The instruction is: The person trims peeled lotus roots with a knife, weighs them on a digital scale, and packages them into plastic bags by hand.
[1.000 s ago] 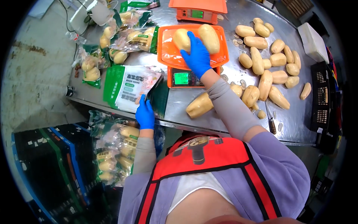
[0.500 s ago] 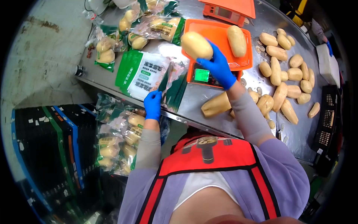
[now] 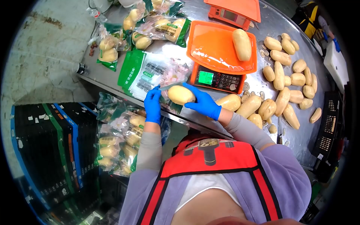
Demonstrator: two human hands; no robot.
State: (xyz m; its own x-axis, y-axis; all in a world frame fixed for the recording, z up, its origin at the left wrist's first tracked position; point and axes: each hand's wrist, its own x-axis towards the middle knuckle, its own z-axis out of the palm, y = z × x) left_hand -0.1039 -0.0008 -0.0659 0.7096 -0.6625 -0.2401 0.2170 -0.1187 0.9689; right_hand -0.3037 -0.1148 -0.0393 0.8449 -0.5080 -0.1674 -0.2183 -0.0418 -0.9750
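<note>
In the head view my right hand grips a pale peeled lotus root piece from its right end, just above the table's front edge. My left hand pinches the edge of a clear printed plastic bag, its fingertips closed close to the root's left end. The bag lies on a stack of flat green-and-white bags. Both hands wear blue gloves. Behind my right hand stands an orange digital scale with a lit green display. One lotus root rests in its orange tray.
Loose lotus roots and cut slices cover the table's right side, with a knife near the front edge. Filled bags lie at the back left; more sit below beside dark crates. Another orange scale stands behind.
My right hand has brought the lotus root from over the scale down and left, beside my left hand. The bag's printed edge has shifted, showing more of its pink flower.
</note>
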